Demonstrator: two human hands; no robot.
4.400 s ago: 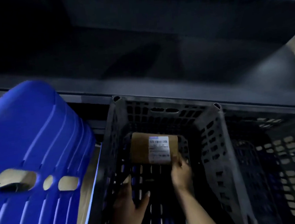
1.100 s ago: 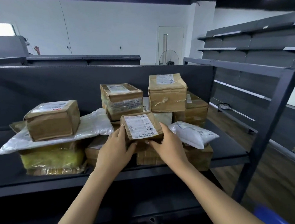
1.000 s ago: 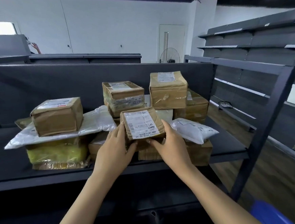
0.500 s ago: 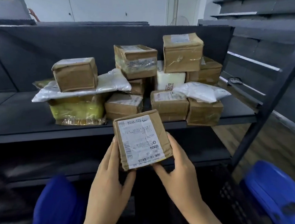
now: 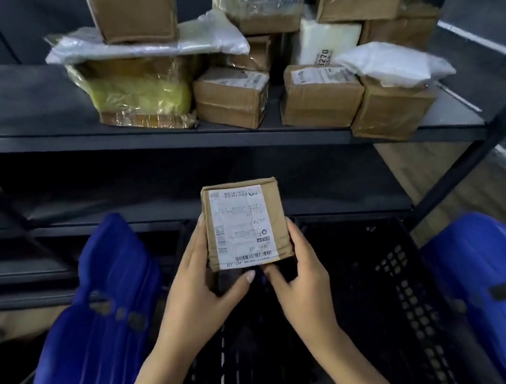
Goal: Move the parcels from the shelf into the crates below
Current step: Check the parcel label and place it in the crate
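- Two hands on one small cardboard parcel: L hand clasps its L side w/ thumb under the near edge; R hand clasps the R side, thumb also at the near lower edge. Both closed round the box, not slack.
- Parcel position: held in the air below the shelf edge, above the black lattice crate. Touching neither. Label face up, tilted toward the camera.
- Handling, judged: small taped carton, edges square, no sag between the palms, so stiff enough. Looks light; fingers show no strain. Contents unknown, so treat as possibly fragile; lower it, don't drop.
- Surface: brown tape wrap looks glossy, likely a bit slick. Best hold is on opposite side faces w/ thumbs beneath, as it stands now. Avoid pinching the label; its corner looks creased.
- Crate: floor dark, contents cannot be made out from here.
- Blue plastic crates flank the black one on both sides, tilted; R one well clear of the hands.
- Stock left on shelf: several taped cartons, a yellow-wrapped bundle, white poly mailers. Mailers will be soft and floppy; support from below. Stacked boxes may shift if lower ones are pulled first.
- Progress, judged: most of the load not yet moved.
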